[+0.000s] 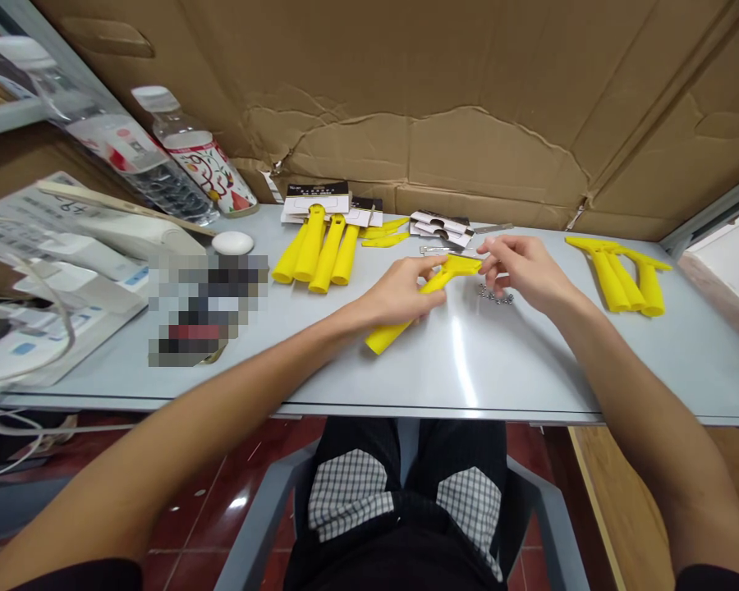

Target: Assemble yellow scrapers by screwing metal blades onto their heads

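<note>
- Head view: one yellow scraper point(391, 335) in work, held aslant over the middle of the table point(530, 361), broad head up and toward the right hand; a dark strip shows along the head.
- Left hand point(406, 289): closed round the scraper's neck, thumb and fingers on opposite sides; grip looks firm.
- Right hand point(520, 264): fingers half curled, loosely gathered at the end of the scraper's head. Contact, or any small part pinched there, can't be made out.
- Small metal parts point(496, 295), probably screws, heaped on the table just below the right hand.
- Progress, as judged: held piece looks mid-handling. Three yellow tools point(651, 287) lie grouped at right, out of hand. Four yellow handles point(308, 250) lie back left, black-and-white cards point(317, 201) at their upper ends; these seem further along, though unconfirmed.
- Left over: flat yellow pieces point(385, 240) and loose cards point(440, 228) at the back, apparently unused. Full count of what remains unclear.
</note>
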`<state>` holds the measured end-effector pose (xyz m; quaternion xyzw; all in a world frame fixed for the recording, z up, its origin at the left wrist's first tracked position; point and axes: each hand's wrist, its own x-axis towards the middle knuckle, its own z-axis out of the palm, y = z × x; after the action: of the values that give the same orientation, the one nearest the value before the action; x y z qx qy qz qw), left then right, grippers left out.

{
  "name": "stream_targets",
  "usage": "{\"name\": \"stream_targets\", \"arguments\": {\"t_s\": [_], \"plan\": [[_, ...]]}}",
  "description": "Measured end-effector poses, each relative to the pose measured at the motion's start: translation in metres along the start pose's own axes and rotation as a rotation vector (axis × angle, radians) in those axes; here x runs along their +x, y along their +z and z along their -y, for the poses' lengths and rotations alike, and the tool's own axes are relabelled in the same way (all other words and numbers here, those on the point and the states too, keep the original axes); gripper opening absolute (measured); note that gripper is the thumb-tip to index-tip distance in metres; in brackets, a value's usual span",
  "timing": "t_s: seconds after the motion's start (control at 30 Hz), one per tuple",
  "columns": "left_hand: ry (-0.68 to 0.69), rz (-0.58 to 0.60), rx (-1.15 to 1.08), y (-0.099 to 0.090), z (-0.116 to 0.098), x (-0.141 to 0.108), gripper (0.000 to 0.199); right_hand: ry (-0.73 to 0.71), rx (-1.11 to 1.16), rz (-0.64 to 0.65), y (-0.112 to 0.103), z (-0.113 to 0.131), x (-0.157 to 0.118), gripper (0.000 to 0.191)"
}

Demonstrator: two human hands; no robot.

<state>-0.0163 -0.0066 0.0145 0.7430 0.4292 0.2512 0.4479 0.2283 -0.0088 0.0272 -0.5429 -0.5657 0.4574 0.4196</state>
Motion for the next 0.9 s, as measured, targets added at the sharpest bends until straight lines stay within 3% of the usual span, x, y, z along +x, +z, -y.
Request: {"name": "stream_targets", "arguments": {"t_s": [0.07, 0.13, 0.23, 0.4, 0.57, 0.8, 0.9], "plan": [[-0.096, 0.090, -0.316, -0.001, -0.003, 0.002, 0.058, -0.105, -0.208, -0.103, -0.014, 0.001, 0.003, 0.035], [-0.107, 0.150, -0.600, -0.002, -0.003, 0.005, 0.040, -0.241, -0.500, -0.177, -0.026, 0.002, 0.006, 0.023], [-0.063, 0.200, -0.831, -0.002, 0.005, 0.011, 0.029, -0.378, -0.813, -0.098, -0.038, -0.001, 0.009, 0.011], [-0.027, 0.260, -0.883, -0.005, 0.017, 0.018, 0.029, -0.310, -0.949, 0.168, -0.039, -0.011, 0.012, 0.021], [-0.034, 0.296, -0.921, -0.004, 0.019, 0.020, 0.032, -0.267, -0.981, 0.225, -0.038, -0.012, 0.012, 0.025], [-0.041, 0.271, -0.883, 0.000, 0.019, 0.017, 0.038, -0.116, -1.080, 0.296, -0.061, -0.005, 0.011, 0.020], [-0.044, 0.276, -0.871, 0.002, 0.018, 0.016, 0.037, -0.069, -1.070, 0.340, -0.062, -0.004, 0.012, 0.015]]}}
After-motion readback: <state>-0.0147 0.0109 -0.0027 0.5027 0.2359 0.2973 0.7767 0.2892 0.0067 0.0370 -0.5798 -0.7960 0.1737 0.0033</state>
